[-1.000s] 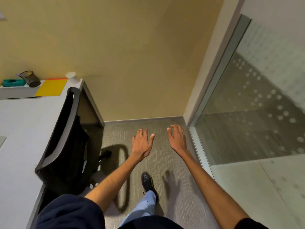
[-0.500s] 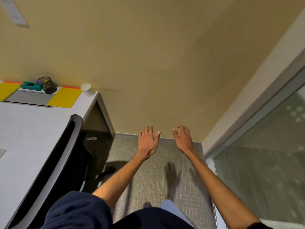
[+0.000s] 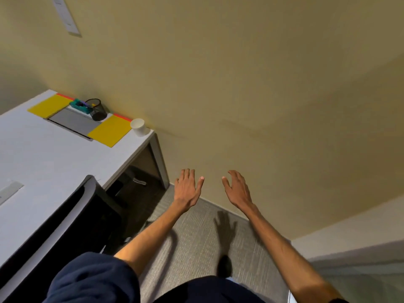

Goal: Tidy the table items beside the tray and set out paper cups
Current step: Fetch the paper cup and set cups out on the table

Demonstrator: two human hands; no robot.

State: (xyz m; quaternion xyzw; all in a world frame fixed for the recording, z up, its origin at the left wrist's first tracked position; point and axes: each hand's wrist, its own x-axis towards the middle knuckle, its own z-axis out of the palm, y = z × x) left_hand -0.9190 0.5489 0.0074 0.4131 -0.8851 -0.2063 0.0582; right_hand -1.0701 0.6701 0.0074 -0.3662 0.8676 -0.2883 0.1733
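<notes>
A white paper cup [image 3: 138,126] stands upright at the far right corner of the white table [image 3: 43,158], against the wall. Left of it lie a yellow sheet [image 3: 110,130], a grey tray [image 3: 73,123] and a second yellow sheet [image 3: 49,106]. A black mesh pen cup [image 3: 97,110] and a teal holder [image 3: 80,106] sit at the tray's back edge. My left hand [image 3: 187,189] and my right hand [image 3: 237,190] are held out over the floor, right of the table, fingers spread and empty.
A black office chair [image 3: 65,217] is pushed up to the table's near edge. Grey carpet [image 3: 196,243] runs to the beige wall ahead. A glass partition base [image 3: 354,259] is at the lower right. A white wall plate [image 3: 66,16] hangs upper left.
The view has swung left and up, bringing the table's far corner and its items closer to centre. Both hands stay outstretched and empty; a foot has stepped forward.
</notes>
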